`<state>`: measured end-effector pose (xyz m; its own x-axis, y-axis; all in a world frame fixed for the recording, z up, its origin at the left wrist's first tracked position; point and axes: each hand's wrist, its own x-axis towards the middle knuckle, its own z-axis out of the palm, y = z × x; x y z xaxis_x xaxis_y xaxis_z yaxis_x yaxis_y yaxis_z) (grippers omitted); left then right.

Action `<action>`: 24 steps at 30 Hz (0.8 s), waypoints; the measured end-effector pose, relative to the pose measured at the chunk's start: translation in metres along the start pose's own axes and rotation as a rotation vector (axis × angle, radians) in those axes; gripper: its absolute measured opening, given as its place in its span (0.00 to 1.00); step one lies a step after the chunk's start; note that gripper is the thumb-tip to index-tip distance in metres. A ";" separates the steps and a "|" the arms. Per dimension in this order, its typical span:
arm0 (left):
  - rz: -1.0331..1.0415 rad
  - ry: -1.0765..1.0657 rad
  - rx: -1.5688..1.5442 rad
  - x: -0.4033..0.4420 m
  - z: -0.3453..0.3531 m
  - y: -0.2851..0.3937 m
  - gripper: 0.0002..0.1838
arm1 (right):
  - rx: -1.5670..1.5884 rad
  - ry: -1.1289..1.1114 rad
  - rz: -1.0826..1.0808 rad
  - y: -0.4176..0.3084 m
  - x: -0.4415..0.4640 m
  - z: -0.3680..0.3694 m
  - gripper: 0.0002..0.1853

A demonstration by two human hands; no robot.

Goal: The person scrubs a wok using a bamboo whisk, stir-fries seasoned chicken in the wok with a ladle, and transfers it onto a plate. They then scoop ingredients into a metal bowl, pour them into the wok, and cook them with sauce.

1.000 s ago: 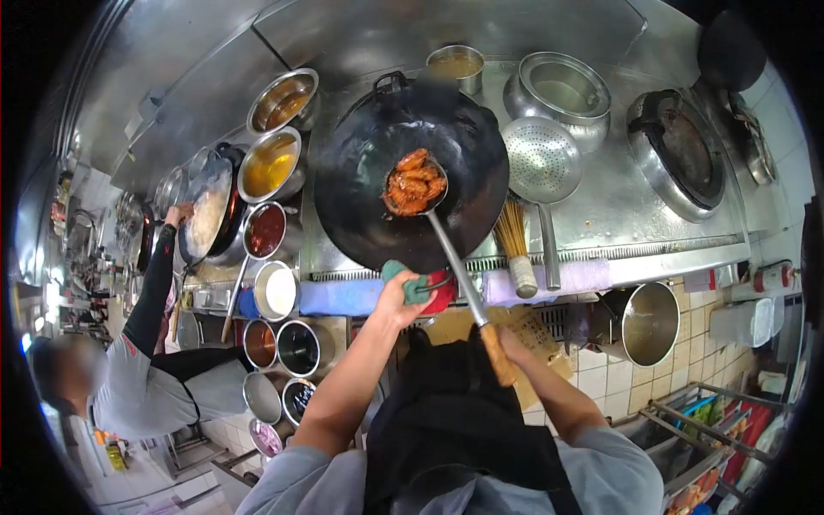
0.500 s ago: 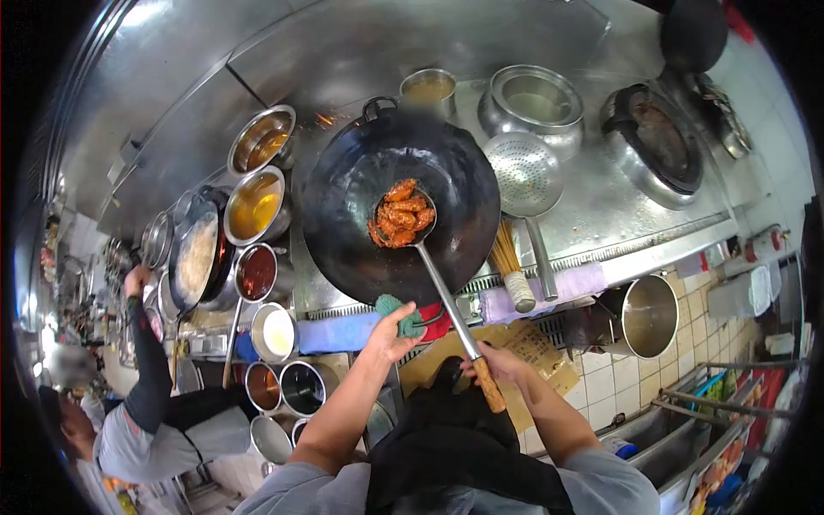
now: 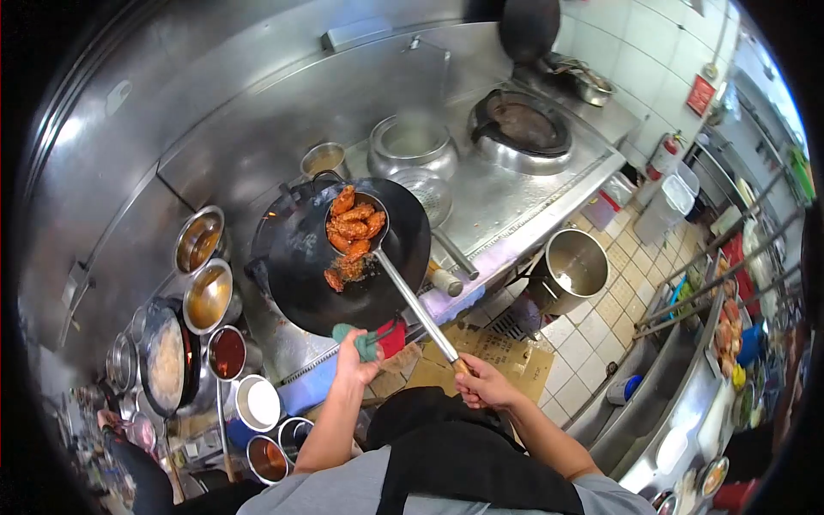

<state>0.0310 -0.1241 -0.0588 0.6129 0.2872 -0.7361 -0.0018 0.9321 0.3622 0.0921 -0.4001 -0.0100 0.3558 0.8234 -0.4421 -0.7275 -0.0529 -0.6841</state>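
Note:
My left hand (image 3: 356, 365) is closed on the near handle of a black wok (image 3: 287, 296), with a green cloth (image 3: 366, 347) and a red cloth (image 3: 391, 338) at the grip. The wok looks tilted. My right hand (image 3: 485, 384) is wrapped round the wooden end of a long metal ladle (image 3: 416, 305). Its bowl, over the wok, is heaped with glossy red-brown sauced pieces, which look like chicken wings (image 3: 354, 227). A few more pieces (image 3: 345, 269) show just below the bowl, against the wok's dark inside.
Right of the wok lie a perforated strainer (image 3: 422, 193) and a bamboo brush (image 3: 445, 280). A lidless metal pot (image 3: 412, 148) stands behind. Bowls of oil (image 3: 208, 296) and red sauce (image 3: 227, 354) line the left. Another person's hand (image 3: 109, 419) is near a second wok (image 3: 165, 356).
The view has swung to the right. The ladle with the pieces has risen toward the wok's far side, and some pieces now show below its bowl. Both hands keep their holds.

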 end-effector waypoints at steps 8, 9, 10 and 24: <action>-0.191 -0.207 0.283 -0.025 0.040 -0.095 0.07 | 0.333 0.137 -0.050 -0.002 -0.117 -0.009 0.17; -0.249 -0.238 0.303 -0.023 0.046 -0.112 0.07 | 0.355 0.168 -0.078 -0.002 -0.140 -0.009 0.17; -0.311 -0.266 0.327 -0.026 0.057 -0.128 0.07 | 0.400 0.195 -0.089 0.000 -0.163 -0.006 0.17; -1.090 -0.225 0.677 -0.013 0.111 -0.360 0.13 | 0.814 0.584 -0.706 0.133 -0.391 0.015 0.11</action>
<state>0.1110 -0.4878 -0.1162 0.1643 -0.6468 -0.7448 0.9337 0.3456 -0.0941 -0.1528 -0.7208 0.0806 0.8776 0.1403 -0.4584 -0.3484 0.8434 -0.4090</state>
